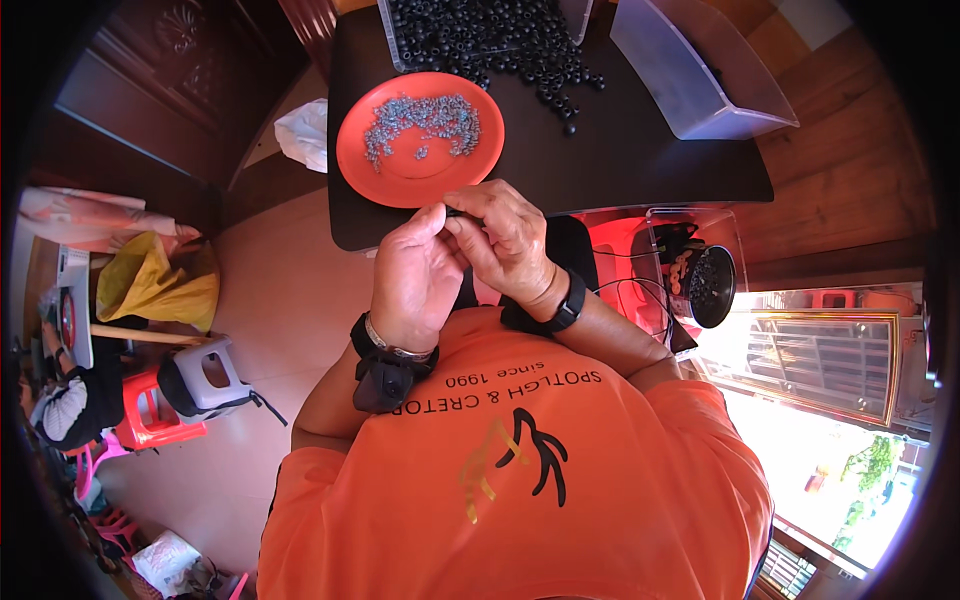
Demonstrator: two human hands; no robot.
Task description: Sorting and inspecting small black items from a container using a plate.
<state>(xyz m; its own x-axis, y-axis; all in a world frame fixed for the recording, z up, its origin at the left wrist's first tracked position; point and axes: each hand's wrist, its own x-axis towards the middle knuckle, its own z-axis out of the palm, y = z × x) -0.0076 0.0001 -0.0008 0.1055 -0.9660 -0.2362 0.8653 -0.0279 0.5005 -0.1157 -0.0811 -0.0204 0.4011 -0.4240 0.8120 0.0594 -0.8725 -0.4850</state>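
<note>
Close to the table's near edge, my left hand (415, 275) and my right hand (508, 240) meet at the fingertips. Between them is a small black piece (453, 212), mostly covered by the fingers, so its exact shape cannot be made out. Both hands pinch it. Just beyond them lies an orange plate (420, 188) with many tiny silvery metal parts (455, 115) strewn over it. Farther off, a heap of small black rounded parts with holes (480, 30) spills from a clear plastic bin (392, 40) onto the dark table (600, 160).
A translucent bin (690, 90) stands at the table's far right. Below the right edge, a clear box (740, 225) holds a black bowl (712, 287) of small parts. A white bag (303, 135) lies left of the table; stools (210, 375) stand on the floor at left.
</note>
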